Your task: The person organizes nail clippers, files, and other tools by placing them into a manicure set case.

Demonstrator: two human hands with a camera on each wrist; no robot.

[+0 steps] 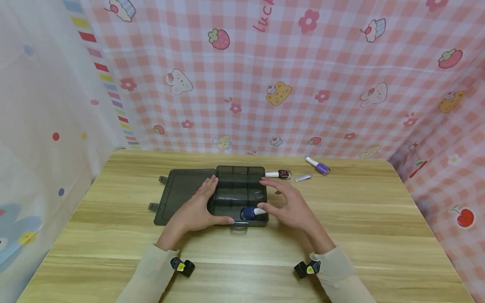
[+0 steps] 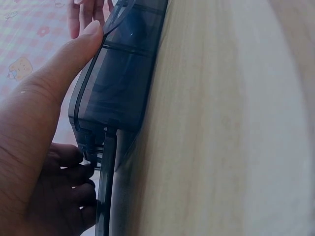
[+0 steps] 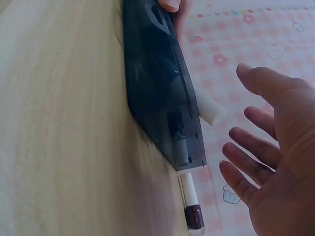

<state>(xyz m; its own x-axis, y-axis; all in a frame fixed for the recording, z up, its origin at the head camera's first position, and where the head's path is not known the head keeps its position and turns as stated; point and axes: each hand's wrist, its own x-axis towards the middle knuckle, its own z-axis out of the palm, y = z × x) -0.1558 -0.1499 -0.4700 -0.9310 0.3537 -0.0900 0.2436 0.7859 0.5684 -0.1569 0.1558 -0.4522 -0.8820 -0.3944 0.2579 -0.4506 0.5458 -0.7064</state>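
Observation:
A dark translucent compartment box [image 1: 238,193] lies on the table, its lid [image 1: 185,191] folded out to the left. My left hand [image 1: 197,212] holds the box's left side, thumb on the front rim and fingers by the hinge. A dark blue nail polish bottle [image 1: 248,213] lies in the front compartment. Its white cap [image 3: 209,108] sticks up past the rim in the right wrist view. Around the box's right end hovers my right hand [image 3: 285,142], fingers spread and loosely bent, thumb apart from the cap, with nothing held.
Behind the right hand lie a dark red nail polish bottle [image 1: 283,174], a nail clipper [image 1: 303,178] and a purple nail polish bottle [image 1: 322,168]. A patterned cloth [image 1: 242,84] hangs along the table's back edge. Two latches [image 1: 153,206] jut from the lid's left edge.

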